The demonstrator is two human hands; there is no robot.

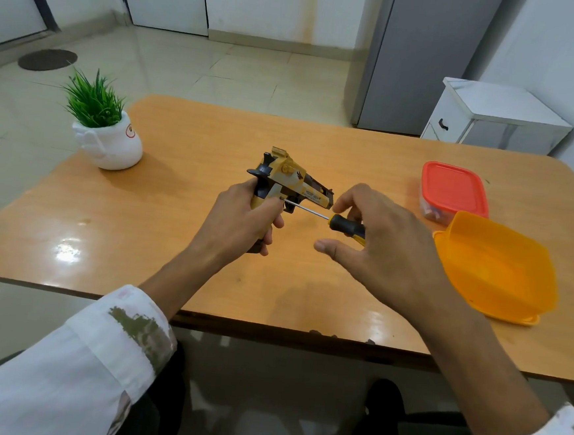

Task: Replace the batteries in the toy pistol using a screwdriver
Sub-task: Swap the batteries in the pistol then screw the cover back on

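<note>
Left hand [241, 213] grips toy pistol [290, 183] by its handle, held above table [174, 229] centre. Right hand [380, 238] holds screwdriver [333, 221] w/ fingers loosely curled round handle; tip touches pistol's grip area. Orange container [501, 272] & red-lidded box [452, 191] at right.

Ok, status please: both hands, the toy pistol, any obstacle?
Left hand grips toy pistol above table. Right hand holds screwdriver, tip at grip screw. Nothing in the way.
</note>
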